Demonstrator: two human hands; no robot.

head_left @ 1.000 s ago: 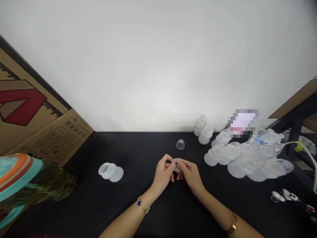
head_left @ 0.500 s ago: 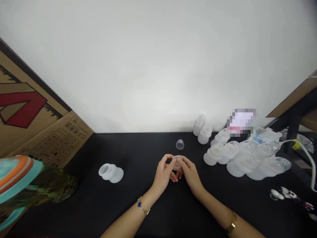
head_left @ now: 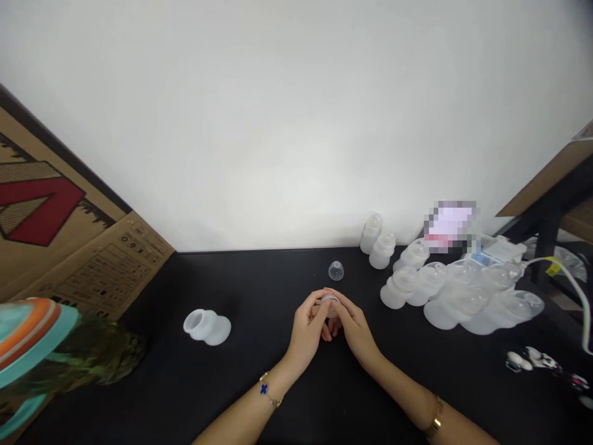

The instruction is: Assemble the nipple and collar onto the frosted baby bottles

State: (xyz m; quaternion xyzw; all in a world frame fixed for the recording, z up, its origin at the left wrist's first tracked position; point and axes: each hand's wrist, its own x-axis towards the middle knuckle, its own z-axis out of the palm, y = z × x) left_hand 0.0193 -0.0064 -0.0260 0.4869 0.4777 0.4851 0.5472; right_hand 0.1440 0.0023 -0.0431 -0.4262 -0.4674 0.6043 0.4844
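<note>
White wall [head_left: 278, 123] behind, black bench [head_left: 259, 290] meeting it along the back edge. Left hand [head_left: 307, 324] and right hand [head_left: 353, 324] come together over the middle of the bench, fingertips meeting. Grip on both sides: closed, thumbs and fingers pinching one small clear piece [head_left: 332, 314] between them. Its exact shape is mostly hidden by the fingers; cannot tell whether the hands rest on the bench. Chain with blue charm [head_left: 264, 388] on the left wrist, gold cuff [head_left: 436, 420] on the right.

Just beyond the fingers, toward the back edge: clear dome [head_left: 336, 271], apart from the hands. Open bottle [head_left: 215, 329], milky white, well apart toward the left edge; upright or tilted, hard to say.

Toward the right edge, a bunch of capped bottles [head_left: 456, 303], crowded and overlapping. Two more, a pair [head_left: 382, 250], near the back edge. Pixelated panel [head_left: 449, 224] behind the bunch; white cable [head_left: 572, 281] with yellow tag [head_left: 553, 267] farther right. Black-and-white trinket [head_left: 532, 360] nearer the front right corner.

Left side: printed carton [head_left: 115, 266]; before it a jug [head_left: 99, 352], teal and orange on top.
</note>
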